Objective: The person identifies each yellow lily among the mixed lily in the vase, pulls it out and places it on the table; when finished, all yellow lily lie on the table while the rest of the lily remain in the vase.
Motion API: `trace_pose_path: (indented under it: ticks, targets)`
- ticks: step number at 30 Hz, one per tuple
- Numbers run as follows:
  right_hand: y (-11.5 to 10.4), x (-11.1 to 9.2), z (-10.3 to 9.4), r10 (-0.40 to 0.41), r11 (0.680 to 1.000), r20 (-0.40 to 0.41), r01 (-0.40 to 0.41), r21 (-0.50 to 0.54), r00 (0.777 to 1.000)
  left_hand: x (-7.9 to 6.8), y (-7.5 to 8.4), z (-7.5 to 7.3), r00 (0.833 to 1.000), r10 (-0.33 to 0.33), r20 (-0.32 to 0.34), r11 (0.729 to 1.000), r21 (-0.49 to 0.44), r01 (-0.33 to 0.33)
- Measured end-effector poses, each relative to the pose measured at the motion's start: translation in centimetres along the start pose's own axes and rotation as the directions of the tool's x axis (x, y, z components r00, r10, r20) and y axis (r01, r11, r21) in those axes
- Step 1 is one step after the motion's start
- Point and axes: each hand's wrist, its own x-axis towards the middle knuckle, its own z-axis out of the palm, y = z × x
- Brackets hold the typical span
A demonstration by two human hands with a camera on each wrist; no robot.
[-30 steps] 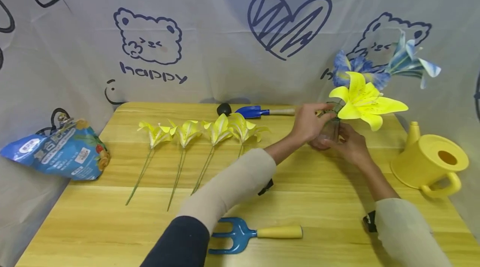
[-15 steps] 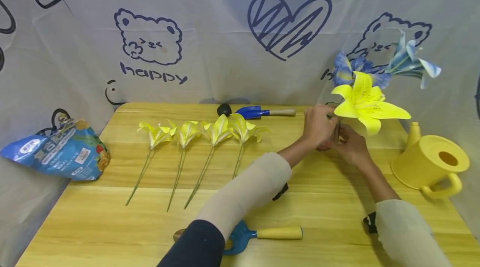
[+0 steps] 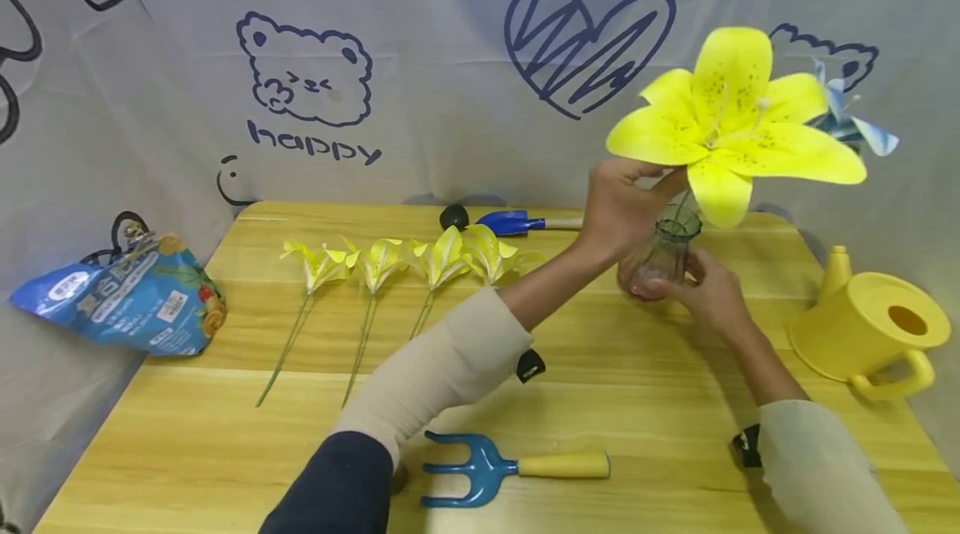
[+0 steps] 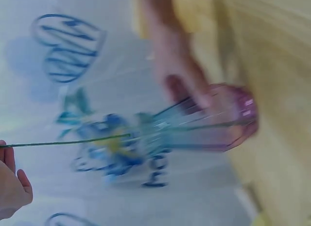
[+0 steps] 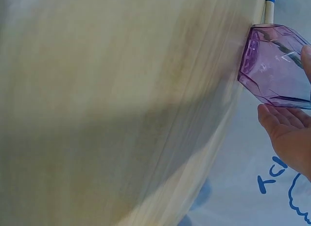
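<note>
My left hand (image 3: 626,205) pinches the stem of a large yellow artificial lily (image 3: 738,130), raised above a faceted glass vase (image 3: 656,267). In the left wrist view the green stem (image 4: 63,142) runs from my fingers toward the vase mouth; how far it sits inside is blurred. My right hand (image 3: 712,292) grips the vase low down, thumb on one side and fingers on the other. The right wrist view shows the vase's purple base (image 5: 272,65) between thumb and fingers. Blue artificial flowers (image 4: 114,143) appear at the vase, mostly hidden behind the lily in the head view.
Several yellow lilies (image 3: 375,267) lie in a row on the wooden table (image 3: 637,401). Around them are a blue bag (image 3: 142,301), a blue trowel (image 3: 510,222), a black round object (image 3: 453,217), a hand fork (image 3: 480,467) and a yellow watering can (image 3: 862,330).
My left hand has drawn back and up from the vase mouth, lifting the lily, which now covers most of the blue flowers. The right hand still holds the vase in place.
</note>
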Motion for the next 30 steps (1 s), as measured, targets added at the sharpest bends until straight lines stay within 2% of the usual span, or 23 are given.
trace_pose_path:
  ticks: [2,5,8,10,14,16,18,20,21,23,27,30]
  targets:
    - [0.0,0.0,-0.1,0.008,1.000,-0.005,-0.008,-0.019,1.000,0.0,1.3,-1.6,1.000,0.020,-0.023,1.000,-0.018,-0.021]
    - [0.0,0.0,-0.1,-0.002,0.999,-0.009,0.002,-0.039,1.000,-0.8,2.7,-4.0,1.000,0.030,0.006,0.995,-0.094,-0.029]
    - [0.0,0.1,0.0,-0.019,0.999,-0.012,0.019,-0.049,1.000,-2.1,3.7,-6.3,0.995,-0.034,0.090,0.993,-0.110,0.044]
    - [0.0,0.1,0.0,-0.023,0.999,-0.013,0.022,-0.049,1.000,-3.0,3.3,-7.4,0.981,-0.120,0.155,0.989,-0.066,0.131]
    - [0.1,0.1,0.1,-0.029,0.999,-0.019,0.029,-0.045,0.999,-5.4,-0.8,-8.1,0.921,-0.293,0.255,0.956,0.089,0.279]
    - [0.1,0.1,0.1,-0.031,0.998,-0.022,0.030,-0.049,0.999,-6.6,-3.4,-7.9,0.875,-0.379,0.303,0.925,0.148,0.349]
    - [0.2,0.1,0.0,-0.030,0.998,-0.025,0.029,-0.054,0.999,-7.7,-4.9,-7.6,0.815,-0.464,0.346,0.885,0.213,0.414]
    - [0.3,0.1,-0.1,-0.025,0.998,-0.025,0.023,-0.057,0.999,-8.6,-6.2,-7.3,0.768,-0.524,0.370,0.851,0.266,0.453]
    - [0.3,0.1,-0.1,-0.022,0.998,-0.024,0.020,-0.057,0.999,-8.9,-6.8,-7.1,0.750,-0.545,0.375,0.837,0.285,0.466]
    - [0.3,0.0,-0.2,-0.014,0.998,-0.018,0.013,-0.059,1.000,-9.4,-7.8,-6.7,0.735,-0.567,0.373,0.821,0.330,0.466]
    - [0.1,0.0,-0.2,-0.008,0.999,-0.004,0.008,-0.052,1.000,-10.0,-9.2,-6.2,0.730,-0.582,0.359,0.791,0.458,0.405]
    - [0.0,0.1,-0.1,-0.014,0.999,-0.005,0.014,-0.050,1.000,-10.0,-9.6,-5.9,0.715,-0.605,0.350,0.751,0.549,0.366]
